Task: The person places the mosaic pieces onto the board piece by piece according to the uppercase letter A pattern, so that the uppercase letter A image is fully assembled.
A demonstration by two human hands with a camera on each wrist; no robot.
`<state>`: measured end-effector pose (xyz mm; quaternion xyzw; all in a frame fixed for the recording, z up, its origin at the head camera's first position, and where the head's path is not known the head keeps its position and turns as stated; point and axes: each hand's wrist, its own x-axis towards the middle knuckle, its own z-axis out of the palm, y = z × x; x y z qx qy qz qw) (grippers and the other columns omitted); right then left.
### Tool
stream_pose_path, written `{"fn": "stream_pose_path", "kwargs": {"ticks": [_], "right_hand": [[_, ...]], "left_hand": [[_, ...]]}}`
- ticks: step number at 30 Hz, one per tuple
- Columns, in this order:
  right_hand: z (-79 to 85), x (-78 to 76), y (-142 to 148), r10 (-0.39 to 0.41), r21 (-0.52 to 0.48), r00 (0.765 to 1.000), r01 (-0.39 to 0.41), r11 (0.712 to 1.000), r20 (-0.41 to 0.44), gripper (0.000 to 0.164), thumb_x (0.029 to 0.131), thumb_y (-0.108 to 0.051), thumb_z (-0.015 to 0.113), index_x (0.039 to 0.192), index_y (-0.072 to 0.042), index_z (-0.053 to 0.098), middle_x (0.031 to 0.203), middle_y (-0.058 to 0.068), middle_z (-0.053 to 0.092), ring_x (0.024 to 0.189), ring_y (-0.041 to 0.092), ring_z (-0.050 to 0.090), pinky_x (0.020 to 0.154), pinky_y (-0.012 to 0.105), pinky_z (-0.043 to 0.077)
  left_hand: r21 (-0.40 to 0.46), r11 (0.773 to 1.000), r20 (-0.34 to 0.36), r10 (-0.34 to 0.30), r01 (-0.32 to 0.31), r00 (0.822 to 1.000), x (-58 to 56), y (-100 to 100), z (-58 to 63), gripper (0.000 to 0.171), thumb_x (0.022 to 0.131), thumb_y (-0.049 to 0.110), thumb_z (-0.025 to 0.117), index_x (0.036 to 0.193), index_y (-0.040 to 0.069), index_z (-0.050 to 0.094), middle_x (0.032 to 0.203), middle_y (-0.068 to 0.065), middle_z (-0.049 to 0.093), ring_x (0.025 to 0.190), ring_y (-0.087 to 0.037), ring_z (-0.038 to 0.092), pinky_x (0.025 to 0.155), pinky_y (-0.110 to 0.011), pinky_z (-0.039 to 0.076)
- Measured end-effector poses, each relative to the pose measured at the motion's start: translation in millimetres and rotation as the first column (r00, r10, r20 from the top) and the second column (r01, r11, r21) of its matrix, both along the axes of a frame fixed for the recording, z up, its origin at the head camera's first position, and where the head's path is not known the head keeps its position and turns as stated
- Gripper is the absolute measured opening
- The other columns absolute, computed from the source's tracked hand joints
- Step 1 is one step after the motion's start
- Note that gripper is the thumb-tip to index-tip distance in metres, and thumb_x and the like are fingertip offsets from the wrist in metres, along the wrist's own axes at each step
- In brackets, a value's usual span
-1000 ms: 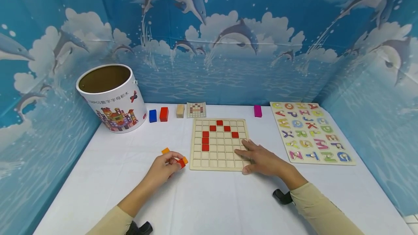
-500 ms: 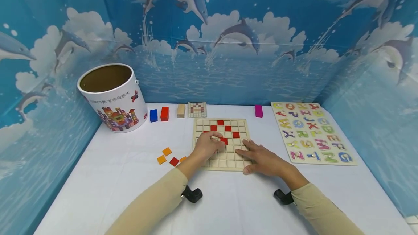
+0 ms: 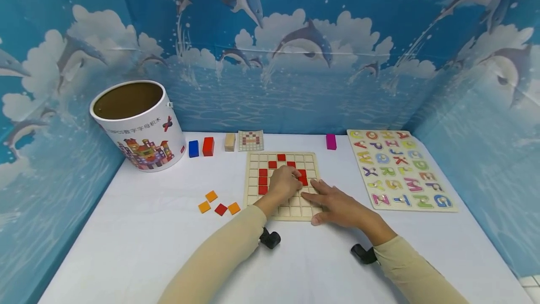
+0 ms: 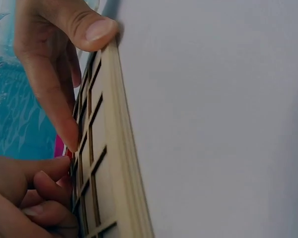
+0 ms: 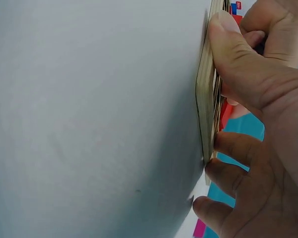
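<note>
A wooden grid board (image 3: 249,199) lies mid-table with several red square tiles set in its cells, forming an arch. My left hand (image 3: 283,183) reaches over it and pinches a red tile (image 3: 303,180) at the right leg of the arch, just below another tile there. In the right wrist view the red tile (image 5: 226,115) stands tilted against the board. My right hand (image 3: 339,205) rests on the board's right edge, fingers spread; in the left wrist view its thumb lies on the board's rim (image 4: 120,124). My left palm hides some cells.
Left of the board lie a loose red tile (image 3: 221,209) and orange tiles (image 3: 211,196). Along the back stand a white bucket (image 3: 139,128), blue (image 3: 193,148), red (image 3: 208,146), plain wooden (image 3: 229,142) and magenta (image 3: 331,141) blocks, and a pattern card (image 3: 251,140). An alphabet board (image 3: 405,171) lies right.
My left hand has picked up a red tile from the loose tiles at left and carried it rightward over the board to the arch's right side. My right hand has stayed on the board.
</note>
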<state>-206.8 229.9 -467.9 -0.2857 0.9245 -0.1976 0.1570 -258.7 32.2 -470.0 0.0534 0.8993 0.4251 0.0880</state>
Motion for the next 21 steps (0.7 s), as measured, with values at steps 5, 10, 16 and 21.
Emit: {"fn": "stream_pose_path", "kwargs": {"ticks": [5,10,16,21], "right_hand": [[1.3,0.2,-1.0,-0.001,0.0,1.0,0.001,1.0,0.001,0.078,0.085,-0.05,0.075,0.152,-0.019,0.049,0.166,0.021,0.023,0.153,0.046,0.015,0.117,0.068,0.019],[4.5,0.5,-0.6,-0.007,0.011,1.0,0.007,1.0,-0.002,0.079,0.084,-0.05,0.076,0.152,-0.018,0.05,0.166,0.022,0.023,0.153,0.047,0.016,0.117,0.068,0.02],[4.1,0.2,0.6,-0.008,0.015,1.0,0.008,1.0,-0.007,0.079,0.084,-0.05,0.076,0.152,-0.018,0.05,0.166,0.021,0.023,0.153,0.046,0.016,0.117,0.068,0.02],[1.9,1.5,-2.3,-0.013,0.0,1.0,0.013,1.0,0.005,0.079,0.085,-0.051,0.075,0.152,-0.019,0.049,0.167,0.021,0.022,0.154,0.045,0.014,0.117,0.068,0.018]], "left_hand": [[-0.047,0.998,-0.067,-0.048,0.045,0.997,0.3,-1.6,-3.2,0.02,0.088,0.007,0.074,0.108,0.008,0.075,0.08,0.004,0.065,0.078,-0.012,0.057,0.073,-0.026,0.049],[0.003,0.999,-0.084,-0.051,0.052,0.995,2.2,-3.1,-2.6,0.023,0.089,0.003,0.07,0.112,0.006,0.074,0.08,0.004,0.066,0.077,-0.013,0.056,0.07,-0.025,0.048],[0.087,0.994,-0.055,-0.061,0.066,0.997,8.4,-11.8,1.8,0.027,0.093,0.007,0.065,0.119,0.007,0.073,0.093,0.003,0.07,0.084,-0.012,0.059,0.075,-0.026,0.051],[0.215,0.973,0.026,-0.087,0.079,0.996,24.2,-43.9,12.4,0.032,0.096,0.014,0.068,0.127,0.011,0.07,0.106,-0.002,0.07,0.083,-0.02,0.067,0.074,-0.032,0.056]]}}
